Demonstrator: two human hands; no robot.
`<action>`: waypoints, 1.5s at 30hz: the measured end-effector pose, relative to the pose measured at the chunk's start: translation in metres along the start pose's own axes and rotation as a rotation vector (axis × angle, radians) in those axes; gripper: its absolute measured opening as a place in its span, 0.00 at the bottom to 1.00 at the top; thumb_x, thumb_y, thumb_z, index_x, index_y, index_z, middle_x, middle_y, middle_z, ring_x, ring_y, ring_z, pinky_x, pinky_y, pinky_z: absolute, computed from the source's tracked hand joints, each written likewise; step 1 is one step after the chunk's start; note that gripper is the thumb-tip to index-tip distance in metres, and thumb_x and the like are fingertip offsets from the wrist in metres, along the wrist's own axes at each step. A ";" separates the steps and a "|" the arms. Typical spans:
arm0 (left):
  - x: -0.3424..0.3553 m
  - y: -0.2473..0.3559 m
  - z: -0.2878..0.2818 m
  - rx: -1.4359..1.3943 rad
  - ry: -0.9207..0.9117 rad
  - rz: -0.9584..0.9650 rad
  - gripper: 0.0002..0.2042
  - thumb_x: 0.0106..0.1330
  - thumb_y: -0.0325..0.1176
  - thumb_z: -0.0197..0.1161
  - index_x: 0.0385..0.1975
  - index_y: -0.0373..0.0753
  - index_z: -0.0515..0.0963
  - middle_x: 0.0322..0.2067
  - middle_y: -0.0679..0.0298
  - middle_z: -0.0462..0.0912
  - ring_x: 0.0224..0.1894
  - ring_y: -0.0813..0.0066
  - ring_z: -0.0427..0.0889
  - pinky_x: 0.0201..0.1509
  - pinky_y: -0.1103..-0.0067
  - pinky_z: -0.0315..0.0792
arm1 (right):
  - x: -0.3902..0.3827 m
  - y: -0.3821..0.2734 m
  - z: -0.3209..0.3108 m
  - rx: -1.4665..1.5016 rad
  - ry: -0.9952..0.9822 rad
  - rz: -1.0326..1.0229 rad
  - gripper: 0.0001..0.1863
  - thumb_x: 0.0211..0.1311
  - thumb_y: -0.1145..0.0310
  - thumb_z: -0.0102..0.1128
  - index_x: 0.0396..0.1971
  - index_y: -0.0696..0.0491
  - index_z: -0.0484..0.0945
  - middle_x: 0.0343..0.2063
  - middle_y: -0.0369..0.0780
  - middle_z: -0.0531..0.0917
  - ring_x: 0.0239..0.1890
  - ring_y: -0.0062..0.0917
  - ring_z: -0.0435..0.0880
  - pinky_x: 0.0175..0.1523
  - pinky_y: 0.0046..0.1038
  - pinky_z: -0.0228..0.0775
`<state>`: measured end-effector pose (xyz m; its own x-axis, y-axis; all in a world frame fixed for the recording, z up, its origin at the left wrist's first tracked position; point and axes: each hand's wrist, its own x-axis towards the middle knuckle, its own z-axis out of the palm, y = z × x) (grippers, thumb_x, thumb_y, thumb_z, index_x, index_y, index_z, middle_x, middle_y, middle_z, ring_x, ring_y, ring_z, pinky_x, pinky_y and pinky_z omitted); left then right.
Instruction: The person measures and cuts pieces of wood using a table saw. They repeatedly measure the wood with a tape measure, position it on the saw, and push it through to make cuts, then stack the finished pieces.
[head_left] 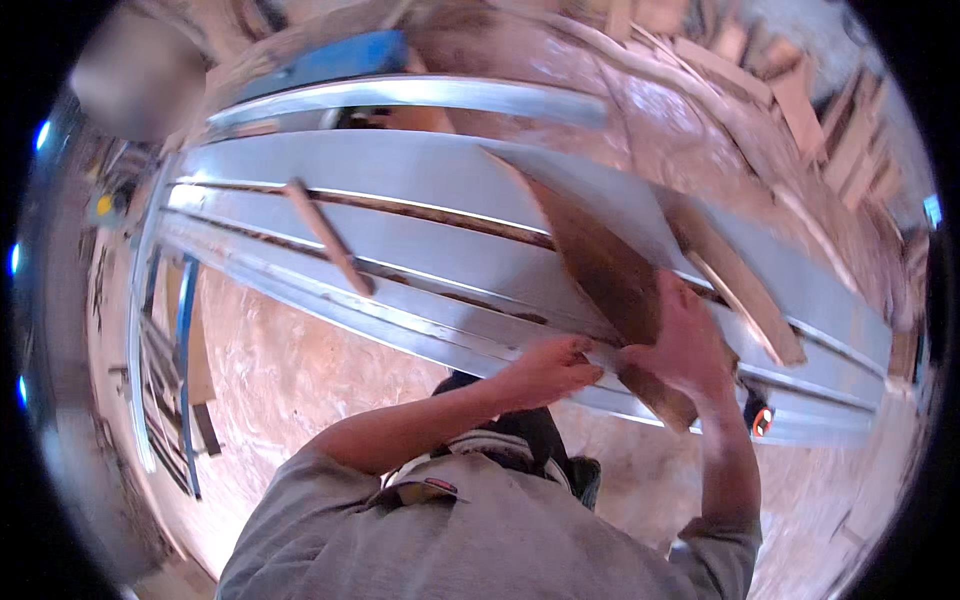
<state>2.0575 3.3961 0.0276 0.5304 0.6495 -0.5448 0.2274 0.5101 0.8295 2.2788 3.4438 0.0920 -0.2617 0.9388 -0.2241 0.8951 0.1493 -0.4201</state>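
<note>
A long brown wooden board (pixel 600 265) lies slanted across the grey metal machine table (pixel 400 170), its near end hanging over the table's front rail. My right hand (pixel 688 340) lies on top of the board's near end, fingers wrapped over its right edge. My left hand (pixel 555 365) curls against the board's left edge where it crosses the front rail (pixel 400 320). Both forearms reach up from my grey shirt at the bottom of the view.
A thin wooden strip (pixel 325 235) lies across the table's grooves at the left, and a wider slat (pixel 745 290) lies to the right of the board. Wooden offcuts (pixel 800 90) are piled at the upper right. A small red-and-white knob (pixel 762 421) sits below the rail. Metal bars (pixel 185 370) stand at the left.
</note>
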 end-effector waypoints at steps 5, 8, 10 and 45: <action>0.022 -0.022 0.019 -0.339 -0.140 -0.168 0.21 0.69 0.49 0.59 0.40 0.32 0.78 0.31 0.60 0.79 0.32 0.70 0.79 0.32 0.72 0.78 | 0.017 -0.002 0.010 -0.115 -0.002 0.207 0.42 0.44 0.52 0.74 0.56 0.62 0.68 0.55 0.55 0.72 0.59 0.49 0.70 0.64 0.44 0.63; 0.019 -0.059 0.043 -0.192 -0.337 -0.060 0.23 0.65 0.53 0.61 0.29 0.34 0.80 0.10 0.65 0.69 0.13 0.69 0.73 0.19 0.72 0.66 | 0.001 -0.019 0.031 -0.073 -0.037 0.247 0.39 0.47 0.52 0.73 0.53 0.62 0.70 0.51 0.55 0.74 0.56 0.50 0.72 0.61 0.45 0.65; 0.001 -0.090 0.048 -0.099 -0.396 0.036 0.22 0.64 0.53 0.62 0.34 0.35 0.79 0.13 0.67 0.70 0.14 0.71 0.72 0.18 0.73 0.66 | -0.014 -0.040 0.049 -0.075 0.003 0.337 0.35 0.49 0.54 0.72 0.52 0.62 0.73 0.49 0.57 0.75 0.55 0.51 0.74 0.60 0.45 0.66; -0.394 -0.185 -0.284 -0.509 0.959 0.106 0.37 0.69 0.61 0.55 0.56 0.25 0.70 0.49 0.58 0.79 0.53 0.70 0.75 0.58 0.74 0.69 | 0.104 -0.476 0.277 1.438 -0.237 0.043 0.20 0.60 0.56 0.66 0.41 0.60 0.80 0.35 0.36 0.82 0.37 0.20 0.78 0.43 0.30 0.69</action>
<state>1.5744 3.2061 0.0537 -0.3804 0.7608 -0.5258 -0.2636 0.4557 0.8502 1.7252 3.3843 0.0248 -0.4238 0.8412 -0.3358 -0.1857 -0.4435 -0.8768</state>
